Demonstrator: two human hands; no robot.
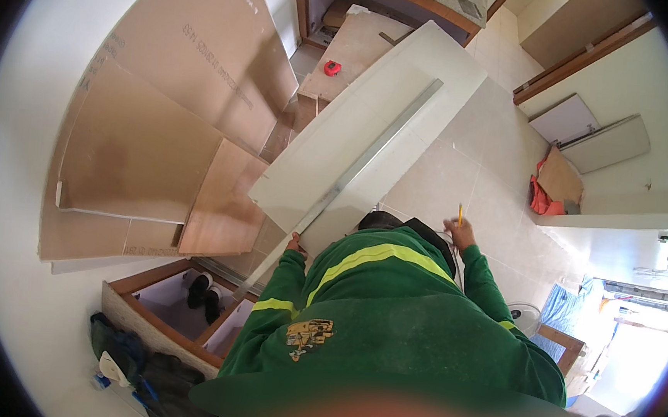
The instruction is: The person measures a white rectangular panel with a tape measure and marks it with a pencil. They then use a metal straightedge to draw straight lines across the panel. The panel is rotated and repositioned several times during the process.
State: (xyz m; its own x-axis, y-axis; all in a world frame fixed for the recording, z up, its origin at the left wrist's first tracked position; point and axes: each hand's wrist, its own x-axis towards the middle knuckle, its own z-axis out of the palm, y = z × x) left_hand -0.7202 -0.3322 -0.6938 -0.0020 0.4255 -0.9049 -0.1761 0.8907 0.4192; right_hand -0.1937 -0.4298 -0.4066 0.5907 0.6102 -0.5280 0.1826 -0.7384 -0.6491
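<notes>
A long pale board (pixel 315 149) lies slantwise in front of me. Along it runs a metal straightedge (pixel 369 155), whose near end sticks out past the board toward the lower left. My left hand (pixel 295 242) grips the straightedge close to the board's near edge, its fingers partly hidden. Out to the right, away from the board, my right hand (pixel 462 233) is closed on a yellow pencil (pixel 460 209) that points up from the fingers. A red tape measure (pixel 332 69) rests on a wooden panel (pixel 353 47) beyond the board.
Brown sheets (pixel 144 149) lean against the left wall, with a smaller wooden panel (pixel 222 201) beside them. An open wooden cabinet frame (pixel 164 317) holding shoes (pixel 199 290) stands at lower left. Loose panels (pixel 606 142) and a red bag (pixel 540 196) sit at right, near a fan (pixel 524 319).
</notes>
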